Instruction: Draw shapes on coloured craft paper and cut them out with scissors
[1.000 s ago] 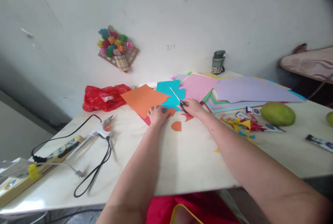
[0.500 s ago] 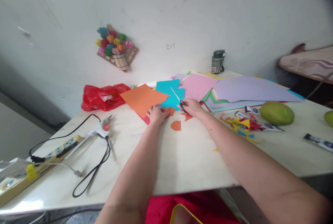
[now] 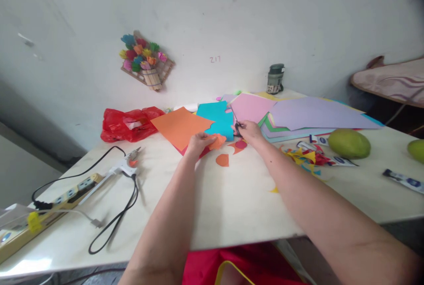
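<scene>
scissors (image 3: 237,129) are gripped in my right hand (image 3: 250,131), apart from my left hand (image 3: 198,143), which pinches orange piece (image 3: 218,141), probably to steady it.

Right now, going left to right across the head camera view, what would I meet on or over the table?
Power strip, glue gun, left hand, loose orange cutout, right hand holding scissors, large green fruit, dark-capped tube.
</scene>
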The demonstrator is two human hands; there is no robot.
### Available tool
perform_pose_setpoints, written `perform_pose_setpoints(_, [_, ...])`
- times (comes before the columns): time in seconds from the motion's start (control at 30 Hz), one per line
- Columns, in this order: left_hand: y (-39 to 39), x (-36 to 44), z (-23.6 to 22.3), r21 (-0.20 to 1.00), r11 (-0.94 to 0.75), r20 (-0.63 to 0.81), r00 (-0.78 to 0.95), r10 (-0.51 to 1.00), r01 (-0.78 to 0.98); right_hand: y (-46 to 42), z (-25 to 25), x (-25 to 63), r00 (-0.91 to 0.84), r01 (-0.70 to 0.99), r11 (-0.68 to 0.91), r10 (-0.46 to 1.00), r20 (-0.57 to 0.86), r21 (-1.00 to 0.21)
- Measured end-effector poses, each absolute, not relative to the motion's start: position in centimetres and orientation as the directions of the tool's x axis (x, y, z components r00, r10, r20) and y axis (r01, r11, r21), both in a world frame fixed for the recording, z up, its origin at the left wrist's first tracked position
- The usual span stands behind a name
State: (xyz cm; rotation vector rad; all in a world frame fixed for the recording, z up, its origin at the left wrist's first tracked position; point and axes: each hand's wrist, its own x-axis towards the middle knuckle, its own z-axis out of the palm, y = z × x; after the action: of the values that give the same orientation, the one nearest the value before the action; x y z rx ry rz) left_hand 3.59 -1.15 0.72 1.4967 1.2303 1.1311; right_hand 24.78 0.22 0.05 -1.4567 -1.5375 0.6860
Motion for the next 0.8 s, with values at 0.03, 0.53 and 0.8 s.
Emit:
perform_pose_setpoints(0.03, [-1.5, 3.8, 1.0, 0.971, -0.129, 0.098, 0.158, 0.983, 0.201, 0.3, 0.1, 24.9, 0.119, 0.479, 0.147, 0.966, 0.23, -0.866])
perform_pose_setpoints(0.53, [-2.1, 4.7, 1.7, 0.755, -0.377, 0.133, 0.437, 0.889, 0.536, 0.4, 0.6, 25.8, 0.244, 0.391, 0.103, 0.946, 0.211, -0.914])
perform_pose_setpoints(0.8, [-1.6, 5.1, 1.0, 0.723, -0.42, 0.299, 0.299, 0.906, 0.548, 0.8, 0.5, 25.5, 0.236, 0.405, 0.102, 0.949, 0.211, -0.909])
